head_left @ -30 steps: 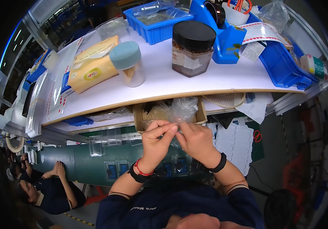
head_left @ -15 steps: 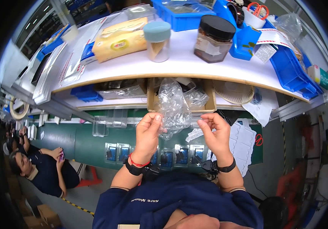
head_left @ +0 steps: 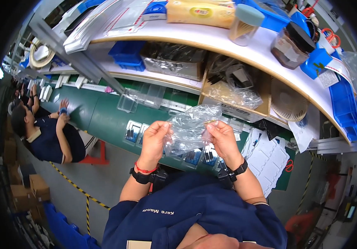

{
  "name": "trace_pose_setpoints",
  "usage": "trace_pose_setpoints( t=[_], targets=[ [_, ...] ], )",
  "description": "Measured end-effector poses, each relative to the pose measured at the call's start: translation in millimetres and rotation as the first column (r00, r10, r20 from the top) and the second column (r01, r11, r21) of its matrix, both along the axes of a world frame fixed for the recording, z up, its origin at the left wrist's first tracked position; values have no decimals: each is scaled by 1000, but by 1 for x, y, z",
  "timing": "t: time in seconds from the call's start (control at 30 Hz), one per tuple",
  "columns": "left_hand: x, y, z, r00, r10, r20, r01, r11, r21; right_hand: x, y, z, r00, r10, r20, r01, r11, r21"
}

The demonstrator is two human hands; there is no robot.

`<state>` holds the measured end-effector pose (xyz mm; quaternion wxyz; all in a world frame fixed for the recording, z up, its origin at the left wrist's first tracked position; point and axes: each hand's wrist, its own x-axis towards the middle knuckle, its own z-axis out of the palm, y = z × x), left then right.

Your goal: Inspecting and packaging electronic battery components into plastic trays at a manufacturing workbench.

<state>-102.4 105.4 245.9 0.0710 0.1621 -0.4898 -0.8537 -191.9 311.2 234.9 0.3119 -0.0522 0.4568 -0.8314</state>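
Bag (head_left: 187, 132) held above bench (head_left: 108, 113), past its near edge | spans left-right between your hands, neither nearer | left hand (head_left: 153, 140): fingertips pinched on bag's left side | right hand (head_left: 224, 140): pinched on right side, brassy strip (head_left: 209, 122) at fingertips

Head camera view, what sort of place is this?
Likely a factory assembly or packing area: a long green workbench bears clear trays with dark parts, a navy-clad co-worker is beside it, and yellow-and-black tape marks the floor.
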Motion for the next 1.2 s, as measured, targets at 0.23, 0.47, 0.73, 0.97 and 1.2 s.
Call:
trace_pose_setpoints(
  t=[0.23,0.47,0.73,0.97,1.2],
  targets=[
    [11,-15,-15,983,158,92,-181,914,364,12,-17,-29,995,-89,53,82,989,120],
    [40,-22,-104,975,145,167,-166,979,121,17,-24,-53,984,-110,-137,148,940,309],
    [22,-25,-143,988,-78,130,-14,810,586,11,-36,-55,936,94,-340,93,864,495],
    [11,-20,-180,963,61,263,-194,835,516,0,-41,-71,905,102,-414,205,747,633],
    [0,-13,-182,942,83,325,-208,905,371,3,-51,-67,705,268,-657,444,555,703]
  ],
)
